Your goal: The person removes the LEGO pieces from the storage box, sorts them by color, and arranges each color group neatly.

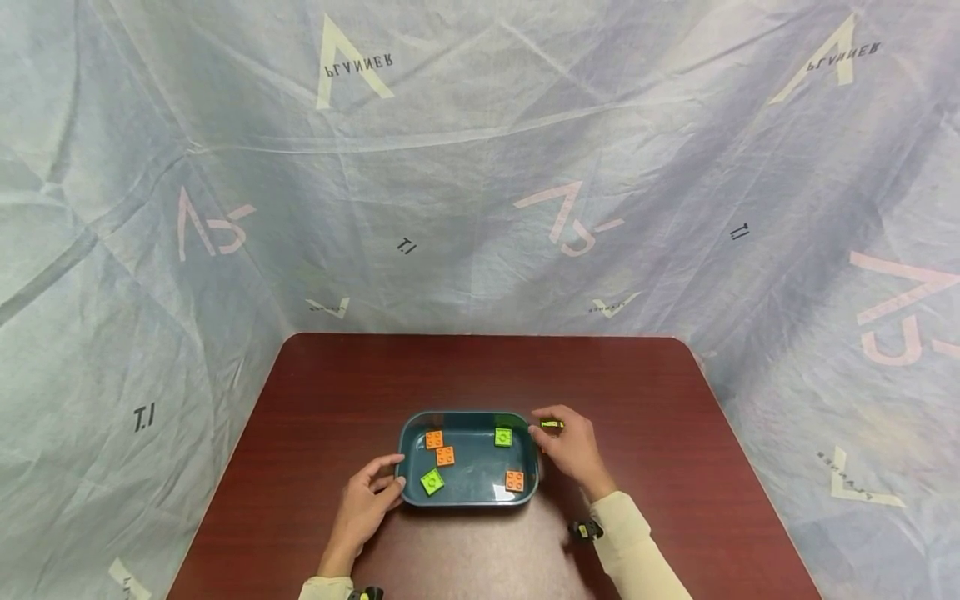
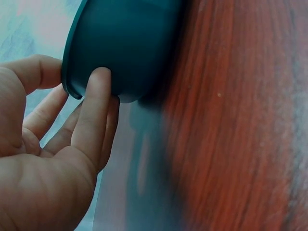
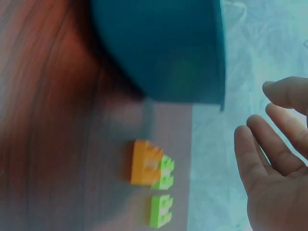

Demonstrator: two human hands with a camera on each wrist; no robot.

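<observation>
A dark teal tray (image 1: 471,506) holds orange and green toy building bricks, among them an orange brick (image 1: 514,481) near its front right corner and a green brick (image 1: 432,482) at its front left. My left hand (image 1: 366,498) touches the tray's left end from outside. In the left wrist view, its thumb (image 2: 100,84) lies straight against the wall and another finger meets the rim. My right hand (image 1: 573,446) is beside the tray's right end, fingers loosely extended. In the right wrist view a gap shows between those fingers (image 3: 274,144) and the tray.
Outside the tray, close to the right hand, lie an orange brick (image 3: 144,162) and green bricks, one green brick (image 3: 160,211) apart from it. The dark red wooden table (image 1: 337,375) has printed grey sheeting (image 1: 465,208) hanging behind it and along both sides.
</observation>
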